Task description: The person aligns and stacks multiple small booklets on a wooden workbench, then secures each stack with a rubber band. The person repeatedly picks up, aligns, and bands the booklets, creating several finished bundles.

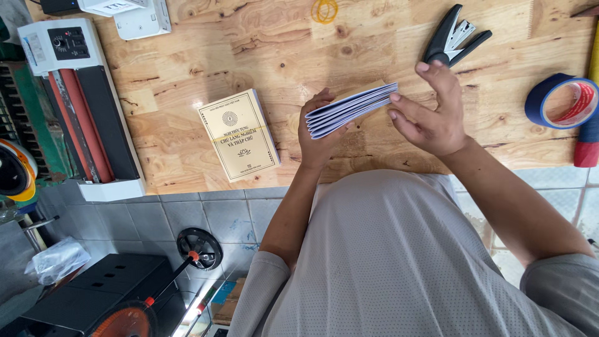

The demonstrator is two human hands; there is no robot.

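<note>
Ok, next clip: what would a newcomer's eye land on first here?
Probably the fanned stack of pale booklets at the centre of the wooden table, held between the left hand and the right hand. Left of it lies a yellow booklet flat on the wood. A black stapler and a blue tape roll sit toward the right.

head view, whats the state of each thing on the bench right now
stack of booklets: closed, lifted on edge, held at both ends
left hand: gripping the stack's left end
right hand: fingertips pressed on the stack's right end
yellow booklet: closed, lying flat, cover up
stapler: arms sprung open, untouched
blue tape roll: lying flat
rubber band: loose on the wood
laminator: idle, nothing feeding
</note>
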